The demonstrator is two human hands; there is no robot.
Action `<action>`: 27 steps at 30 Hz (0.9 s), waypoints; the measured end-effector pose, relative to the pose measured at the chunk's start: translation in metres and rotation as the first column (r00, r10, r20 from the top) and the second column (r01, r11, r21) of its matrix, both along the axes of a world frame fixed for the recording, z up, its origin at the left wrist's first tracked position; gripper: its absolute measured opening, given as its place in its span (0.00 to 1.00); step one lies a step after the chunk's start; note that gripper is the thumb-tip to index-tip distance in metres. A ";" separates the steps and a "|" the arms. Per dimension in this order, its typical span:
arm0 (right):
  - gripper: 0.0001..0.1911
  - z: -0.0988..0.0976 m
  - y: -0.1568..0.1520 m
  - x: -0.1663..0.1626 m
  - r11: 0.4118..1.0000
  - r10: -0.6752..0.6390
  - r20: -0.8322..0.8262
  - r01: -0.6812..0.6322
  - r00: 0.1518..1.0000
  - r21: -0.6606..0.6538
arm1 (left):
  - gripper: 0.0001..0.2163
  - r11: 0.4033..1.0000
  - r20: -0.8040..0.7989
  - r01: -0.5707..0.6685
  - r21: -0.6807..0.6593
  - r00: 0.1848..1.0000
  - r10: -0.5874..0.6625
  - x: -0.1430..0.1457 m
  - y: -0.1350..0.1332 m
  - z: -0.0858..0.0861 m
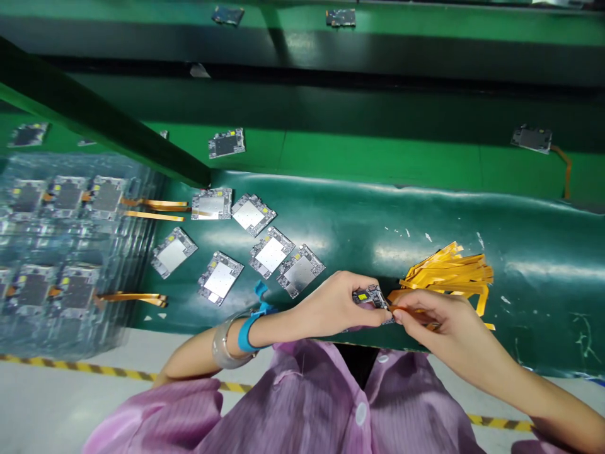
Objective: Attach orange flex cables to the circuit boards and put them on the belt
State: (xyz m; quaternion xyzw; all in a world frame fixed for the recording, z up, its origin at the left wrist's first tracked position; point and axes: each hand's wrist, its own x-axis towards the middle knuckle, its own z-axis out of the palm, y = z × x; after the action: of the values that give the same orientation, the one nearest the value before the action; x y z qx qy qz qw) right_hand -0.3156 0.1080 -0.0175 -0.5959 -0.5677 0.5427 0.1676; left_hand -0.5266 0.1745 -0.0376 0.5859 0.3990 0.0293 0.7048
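Note:
My left hand (338, 301) is closed around a small circuit board (370, 296) held just above the near edge of the green mat (359, 214). My right hand (437, 318) pinches the end of an orange flex strip (407, 309) right against that board. A pile of orange flex strips (449, 271) lies on the mat just behind my right hand. Several loose boards with silver shields (271, 252) lie on the mat to the left of my hands.
A stack of clear plastic trays (61, 252) holding boards with strips sits at the left. Single boards ride on the green conveyor behind (227, 143), (532, 137). A green bar (94, 113) slants over the upper left. A blue wrist strap (248, 328) is on my left wrist.

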 end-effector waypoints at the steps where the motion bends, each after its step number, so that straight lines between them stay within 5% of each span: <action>1: 0.08 0.000 0.000 0.000 1.000 0.009 0.008 -0.009 1.000 0.013 | 0.12 1.000 0.000 -0.004 0.002 1.000 0.004 0.000 -0.001 -0.002; 8: 0.08 -0.003 -0.001 -0.005 0.997 0.076 0.028 -0.076 0.997 0.022 | 0.13 1.000 0.004 -0.019 0.022 1.000 0.019 -0.001 -0.002 -0.010; 14: 0.09 -0.013 -0.002 -0.013 0.992 0.121 0.049 -0.122 0.991 0.016 | 0.07 0.989 -0.001 0.128 0.076 0.992 -0.128 -0.008 0.003 -0.006; 21: 0.05 -0.011 0.002 -0.016 0.999 0.046 -0.004 -0.046 0.999 -0.008 | 0.05 0.999 -0.021 -0.042 0.001 0.999 0.042 -0.005 0.002 -0.007; 27: 0.07 -0.019 0.036 -0.009 0.994 -0.040 -0.188 0.019 0.981 -0.112 | 0.10 0.955 0.006 -0.072 0.288 0.997 0.073 -0.007 0.013 0.004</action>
State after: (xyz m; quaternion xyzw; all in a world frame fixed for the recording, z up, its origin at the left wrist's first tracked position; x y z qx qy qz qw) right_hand -0.3245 0.1437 -0.0364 -0.5579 -0.5096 0.6250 0.1961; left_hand -0.5333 0.1871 -0.0339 0.6673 0.4133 0.1118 0.6094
